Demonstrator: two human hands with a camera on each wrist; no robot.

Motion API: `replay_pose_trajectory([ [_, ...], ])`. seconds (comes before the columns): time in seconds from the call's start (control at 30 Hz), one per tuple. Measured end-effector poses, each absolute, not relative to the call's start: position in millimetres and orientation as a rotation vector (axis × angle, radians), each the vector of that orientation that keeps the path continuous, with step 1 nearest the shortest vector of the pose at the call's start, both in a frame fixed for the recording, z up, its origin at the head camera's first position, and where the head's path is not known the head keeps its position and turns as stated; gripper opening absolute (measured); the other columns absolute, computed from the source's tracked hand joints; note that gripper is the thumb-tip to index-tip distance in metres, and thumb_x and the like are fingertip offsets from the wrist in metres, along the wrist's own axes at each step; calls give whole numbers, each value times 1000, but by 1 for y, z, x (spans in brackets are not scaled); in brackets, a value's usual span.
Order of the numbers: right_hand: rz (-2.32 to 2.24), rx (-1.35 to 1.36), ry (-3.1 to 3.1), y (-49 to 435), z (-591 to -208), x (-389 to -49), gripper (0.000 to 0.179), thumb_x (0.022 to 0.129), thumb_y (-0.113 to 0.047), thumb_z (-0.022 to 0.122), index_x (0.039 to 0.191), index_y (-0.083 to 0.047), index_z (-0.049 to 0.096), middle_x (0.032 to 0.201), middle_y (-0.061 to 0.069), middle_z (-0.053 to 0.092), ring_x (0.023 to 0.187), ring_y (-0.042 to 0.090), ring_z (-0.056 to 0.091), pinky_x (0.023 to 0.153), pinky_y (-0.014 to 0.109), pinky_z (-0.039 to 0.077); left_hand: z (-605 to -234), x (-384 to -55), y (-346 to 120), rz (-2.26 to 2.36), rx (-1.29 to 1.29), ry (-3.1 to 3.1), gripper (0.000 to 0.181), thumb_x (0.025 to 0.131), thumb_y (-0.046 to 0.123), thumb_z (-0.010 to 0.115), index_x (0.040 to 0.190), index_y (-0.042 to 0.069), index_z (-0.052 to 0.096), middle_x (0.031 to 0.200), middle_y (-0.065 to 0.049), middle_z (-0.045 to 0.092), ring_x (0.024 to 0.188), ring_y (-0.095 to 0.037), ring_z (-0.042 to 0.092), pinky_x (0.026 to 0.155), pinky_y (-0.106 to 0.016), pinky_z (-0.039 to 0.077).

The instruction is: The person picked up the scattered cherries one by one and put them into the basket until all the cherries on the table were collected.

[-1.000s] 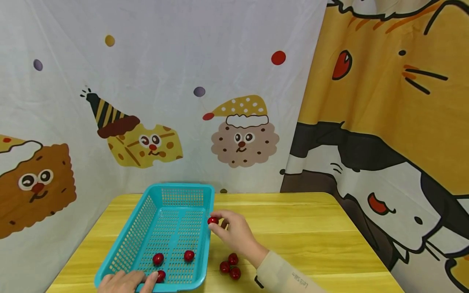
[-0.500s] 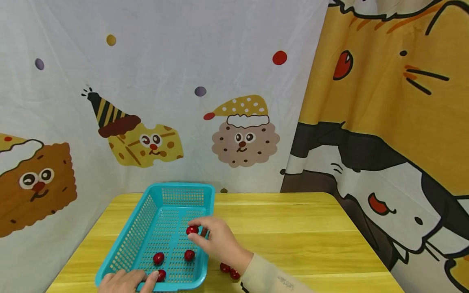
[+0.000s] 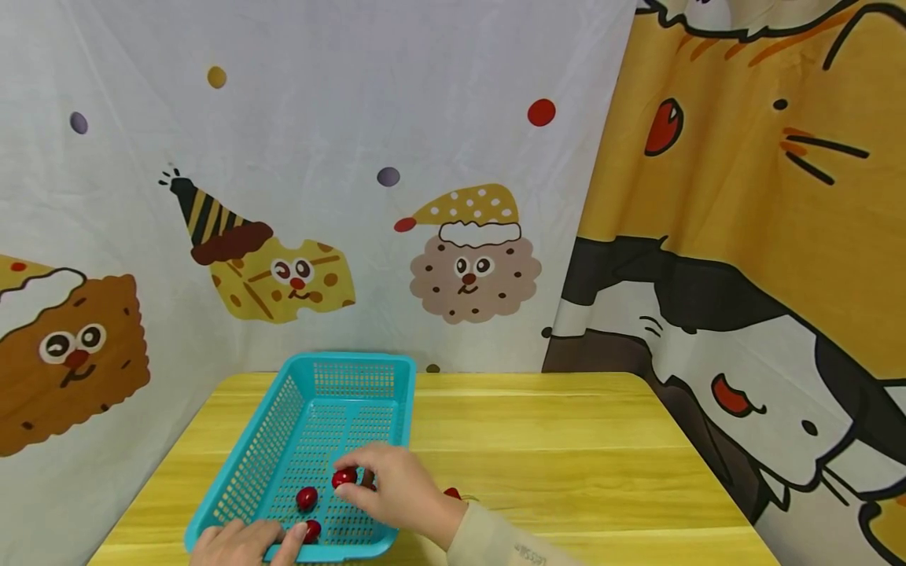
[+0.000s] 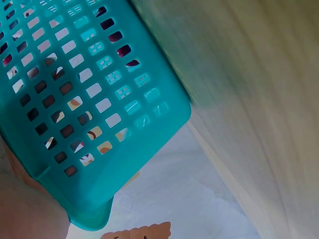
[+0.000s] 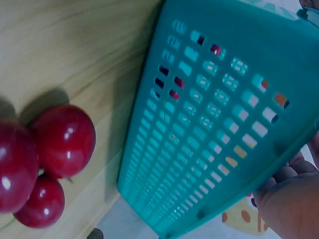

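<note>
My right hand (image 3: 403, 487) reaches over the blue plastic basket (image 3: 406, 393) and pinches a dark red cherry (image 3: 344, 478) between thumb and fingertips. Lower in the basket lie two cherries, one (image 3: 307, 498) in the open and one (image 3: 312, 532) beside my left thumb. Another cherry there is mostly hidden behind the right hand. My left hand (image 3: 244, 544) grips the near rim of the basket. In the right wrist view, three cherries, including a large one (image 5: 65, 141), lie on the table outside the perforated basket wall (image 5: 199, 134); my right forearm mostly hides them in the head view.
The basket stands on the left of a yellow wood-grain table (image 3: 552, 440). Behind the table hangs a white cloth (image 3: 283, 118) with cartoon prints, and an orange cat-print curtain (image 3: 729, 189) hangs on the right.
My right hand has carried its cherry left over the basket's right rim and down toward the near part of the basket. The left hand has stayed on the near rim.
</note>
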State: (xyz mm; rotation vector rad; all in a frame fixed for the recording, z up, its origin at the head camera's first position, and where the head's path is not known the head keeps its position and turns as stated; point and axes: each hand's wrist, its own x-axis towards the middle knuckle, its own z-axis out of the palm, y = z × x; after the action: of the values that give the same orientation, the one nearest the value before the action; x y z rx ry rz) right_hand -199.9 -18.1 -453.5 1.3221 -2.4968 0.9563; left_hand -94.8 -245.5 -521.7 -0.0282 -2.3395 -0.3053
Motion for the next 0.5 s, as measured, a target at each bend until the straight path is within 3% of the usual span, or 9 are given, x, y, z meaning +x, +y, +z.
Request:
replay_pose_trajectory([
  [0.33,832,1434,-2497,-25,-461,-196,25,105,-31,71,126,-19,75,102,-11,76,64,-16,42,65,1,38,-524,-96,-247,-312,-41,-2317,36,85,44,83,61,36,57,57,24,32,56,5,27,60,-29,29],
  [0.5,758,1444,-2554,-26,-458,-196,24,104,-34,71,126,-23,76,108,-14,78,69,-17,48,71,1,39,-522,-96,-245,-295,-22,-2346,37,83,44,84,61,36,55,57,24,30,56,4,28,61,-29,29],
])
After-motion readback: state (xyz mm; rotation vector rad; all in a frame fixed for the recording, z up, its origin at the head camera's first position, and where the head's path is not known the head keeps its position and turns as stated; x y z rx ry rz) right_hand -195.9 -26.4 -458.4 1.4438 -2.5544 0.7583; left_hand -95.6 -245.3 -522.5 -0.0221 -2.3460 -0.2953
